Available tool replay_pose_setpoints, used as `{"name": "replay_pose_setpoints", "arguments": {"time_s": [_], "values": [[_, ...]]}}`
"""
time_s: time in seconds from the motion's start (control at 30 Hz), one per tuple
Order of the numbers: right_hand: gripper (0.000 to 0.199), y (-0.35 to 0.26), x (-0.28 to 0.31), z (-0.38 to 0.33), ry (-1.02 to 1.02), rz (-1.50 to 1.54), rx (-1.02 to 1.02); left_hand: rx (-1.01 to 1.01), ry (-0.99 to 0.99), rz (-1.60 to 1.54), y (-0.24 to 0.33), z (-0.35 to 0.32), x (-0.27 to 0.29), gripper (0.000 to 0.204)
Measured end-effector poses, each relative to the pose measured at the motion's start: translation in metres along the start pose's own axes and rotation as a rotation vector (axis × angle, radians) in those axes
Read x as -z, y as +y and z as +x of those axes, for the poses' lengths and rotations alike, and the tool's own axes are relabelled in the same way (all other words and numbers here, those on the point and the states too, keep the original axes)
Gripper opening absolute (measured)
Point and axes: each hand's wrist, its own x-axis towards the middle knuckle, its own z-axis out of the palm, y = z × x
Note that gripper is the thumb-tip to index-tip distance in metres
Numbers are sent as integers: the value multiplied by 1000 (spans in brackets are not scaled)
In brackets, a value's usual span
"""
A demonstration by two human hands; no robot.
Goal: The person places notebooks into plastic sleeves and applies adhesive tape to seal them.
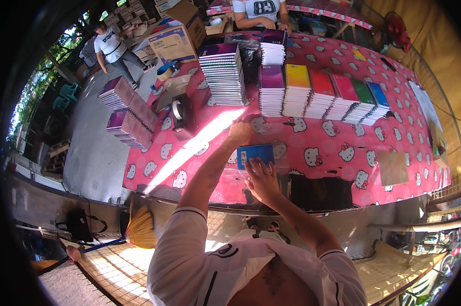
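A blue notebook [256, 152] lies on the pink patterned tablecloth close to the table's near edge. My right hand [262, 181] rests on its lower part, palm down, with the fingers spread. Beyond the notebook's upper left corner is my left hand [240, 132], low over the cloth at the edge of a bright sunlit stripe. Glare and blur hide how its fingers are set. Faint shiny edges around the notebook look like clear plastic, though I cannot make out its outline.
Stacked spiral notebooks in purple [271, 92], yellow [297, 89], red [320, 94] and other colours stand beyond. A taller stack [222, 74] and a black tape dispenser [182, 115] are left of them. A cardboard box [174, 43] stands behind. Two people are across the table and at far left.
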Motion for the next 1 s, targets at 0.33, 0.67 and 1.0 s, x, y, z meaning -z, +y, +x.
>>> {"name": "replay_pose_setpoints", "arguments": {"time_s": [0.33,0.67,1.0], "values": [[59,3,-3,-3,5,-8,2,73,-22,-311,13,-13,25,29],[64,-4,-4,-1,-20,-32,19,-266,393,-262,42,-120,27,14],[58,17,-17,4,-20,305,-73,148,123,-616,68,-136,40,21]]}}
